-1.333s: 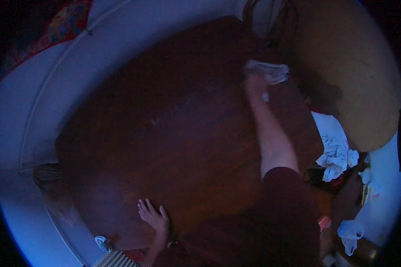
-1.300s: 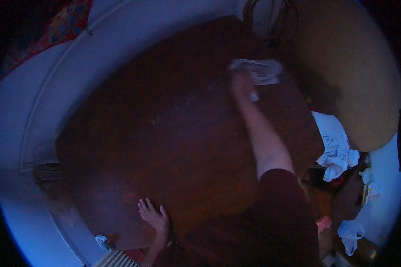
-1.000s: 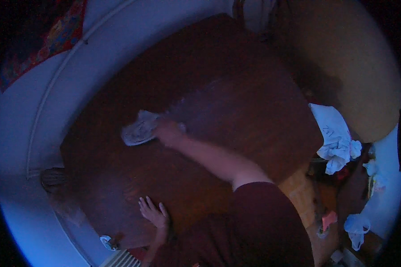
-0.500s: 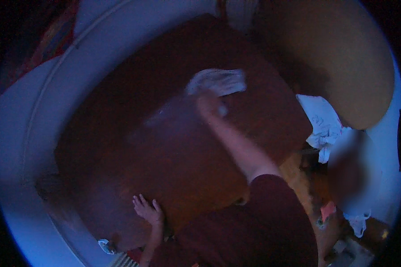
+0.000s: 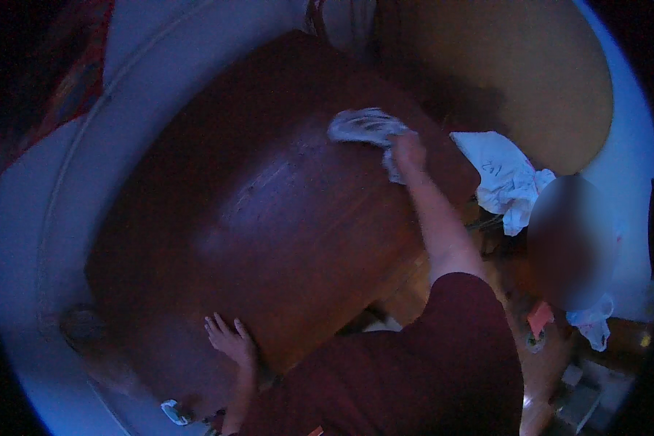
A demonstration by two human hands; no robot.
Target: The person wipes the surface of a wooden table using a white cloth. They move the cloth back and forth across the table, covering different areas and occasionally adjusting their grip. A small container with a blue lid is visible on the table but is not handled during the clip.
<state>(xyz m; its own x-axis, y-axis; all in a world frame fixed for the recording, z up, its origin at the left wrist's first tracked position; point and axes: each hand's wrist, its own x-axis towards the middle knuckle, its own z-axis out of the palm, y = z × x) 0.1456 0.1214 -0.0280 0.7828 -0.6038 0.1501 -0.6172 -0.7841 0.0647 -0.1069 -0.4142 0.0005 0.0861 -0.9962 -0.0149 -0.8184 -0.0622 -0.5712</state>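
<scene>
White cloth (image 5: 363, 126) on the far right part of the dark brown tabletop (image 5: 283, 254), grasped by 1 of 2 bare hands.
The right hand (image 5: 409, 151) is closed on the cloth, which spreads out to its left, with 1 loose end trailing beside the fingers; the exact grip is too dim to tell. The left hand (image 5: 231, 343) rests palm down near the tabletop's near edge, fingers extended, grasping nothing. A pale sheen shows on the surface between the 2 hands. Just off the right edge is 1 crumpled white sheet (image 5: 503, 174) with dark marks; contact with the edge cannot be told. Beyond it stands 1 rounded tan panel (image 5: 552, 94). Farther out, at lower right, are 1 red item (image 5: 540, 317) and 1 translucent plastic bag (image 5: 596, 333).
</scene>
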